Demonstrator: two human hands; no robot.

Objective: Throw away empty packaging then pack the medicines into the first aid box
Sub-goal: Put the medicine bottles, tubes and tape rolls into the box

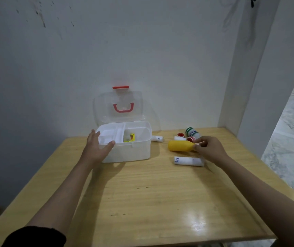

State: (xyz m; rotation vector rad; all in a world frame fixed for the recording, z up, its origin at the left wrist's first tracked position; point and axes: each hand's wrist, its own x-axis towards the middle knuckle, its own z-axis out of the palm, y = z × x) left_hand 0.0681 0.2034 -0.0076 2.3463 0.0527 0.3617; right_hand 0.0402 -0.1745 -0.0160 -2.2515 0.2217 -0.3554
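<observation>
A clear plastic first aid box (pixel 133 150) stands open near the wall, its lid (pixel 119 106) with a red handle raised. A white divider tray sits in its left half, and a yellow packet (pixel 131 137) lies inside on the right. My left hand (pixel 98 147) rests open against the box's left front corner. My right hand (pixel 208 148) grips the neck end of a yellow bottle (pixel 180 145) lying on its side on the table. A white gauze roll (pixel 189 161) lies just in front of that bottle.
Behind the yellow bottle lie a green-and-white bottle (pixel 192 132), two small red-lidded jars (pixel 180 134), and a white roll (pixel 180 138). Another white roll (pixel 157 139) lies by the box's right side. The wooden table (pixel 142 193) stands in a wall corner; floor shows at right.
</observation>
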